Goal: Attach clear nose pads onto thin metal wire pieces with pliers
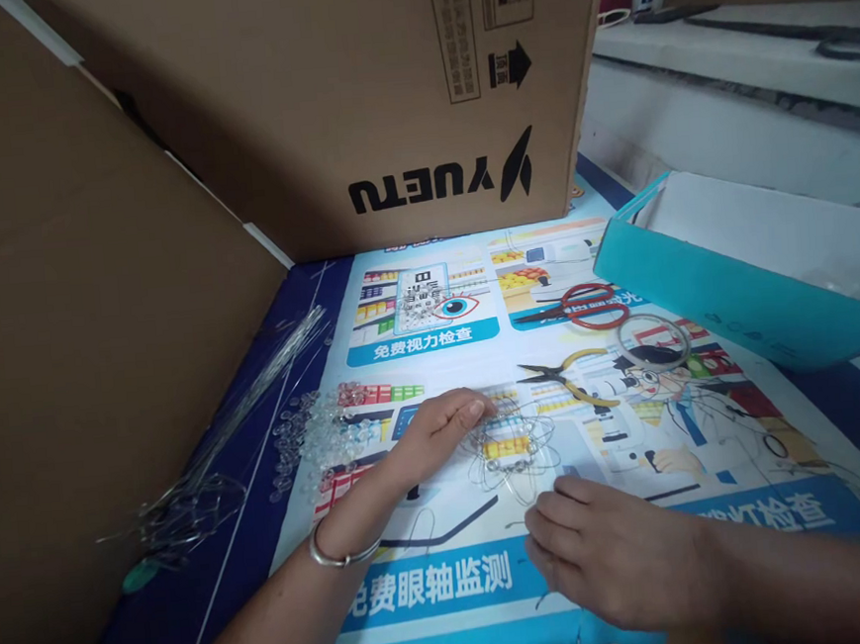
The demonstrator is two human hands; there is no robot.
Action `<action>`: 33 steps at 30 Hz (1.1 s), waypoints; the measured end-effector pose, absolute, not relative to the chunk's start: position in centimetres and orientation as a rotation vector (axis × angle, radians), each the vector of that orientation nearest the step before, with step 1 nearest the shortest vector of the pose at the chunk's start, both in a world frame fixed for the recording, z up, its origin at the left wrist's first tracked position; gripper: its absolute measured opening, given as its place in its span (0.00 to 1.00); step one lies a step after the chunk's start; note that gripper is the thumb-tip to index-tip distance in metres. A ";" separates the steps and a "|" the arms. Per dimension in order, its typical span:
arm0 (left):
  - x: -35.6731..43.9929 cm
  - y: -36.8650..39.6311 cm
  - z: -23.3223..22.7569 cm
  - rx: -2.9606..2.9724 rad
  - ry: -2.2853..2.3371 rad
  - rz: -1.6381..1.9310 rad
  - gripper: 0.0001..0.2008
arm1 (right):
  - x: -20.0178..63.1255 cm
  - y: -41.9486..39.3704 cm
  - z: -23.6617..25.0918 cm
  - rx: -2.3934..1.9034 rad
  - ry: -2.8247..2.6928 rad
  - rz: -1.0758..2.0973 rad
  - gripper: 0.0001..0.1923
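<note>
A big cardboard box [353, 100] stands at the far side of the printed poster [638, 504], a teal box [703, 300] to the right. The left hand [439, 430] presses flat, fingers together, on a looped wire shape [511, 450]; the right hand [604, 556], fingers loosely curled, touches its near edge. Clear beads [320, 440] lie left, with pliers [564, 376] and scissors [578, 305] beyond.

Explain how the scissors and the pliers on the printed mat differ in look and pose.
The scissors have red loop handles; the pliers have yellow, slim, curved handles. The scissors lie farther from the hands, near the teal box; the pliers lie closer to the left hand. The scissors' blades look closed, while the pliers' handles spread apart. Both lie flat, untouched, tips pointing left.
</note>
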State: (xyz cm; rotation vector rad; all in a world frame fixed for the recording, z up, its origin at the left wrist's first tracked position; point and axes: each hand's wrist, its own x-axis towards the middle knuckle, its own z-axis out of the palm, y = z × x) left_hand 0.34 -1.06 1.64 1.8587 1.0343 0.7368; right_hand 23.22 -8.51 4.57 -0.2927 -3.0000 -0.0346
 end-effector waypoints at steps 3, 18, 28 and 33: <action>0.3 -1.0 1.5 1.892 1.013 0.728 0.16 | 23.2 -9.0 5.3 -0.227 -3.058 -0.039 0.10; 0.4 -1.2 2.1 2.044 1.042 0.690 0.14 | 20.2 -10.3 5.5 -0.233 -3.179 -0.128 0.06; 0.3 -1.3 2.0 2.043 1.142 0.737 0.12 | 21.8 -8.0 5.3 -0.369 -3.041 0.204 0.03; 0.3 -1.3 2.1 2.068 1.208 0.853 0.09 | 23.3 -6.6 4.7 -0.824 -2.609 0.812 0.03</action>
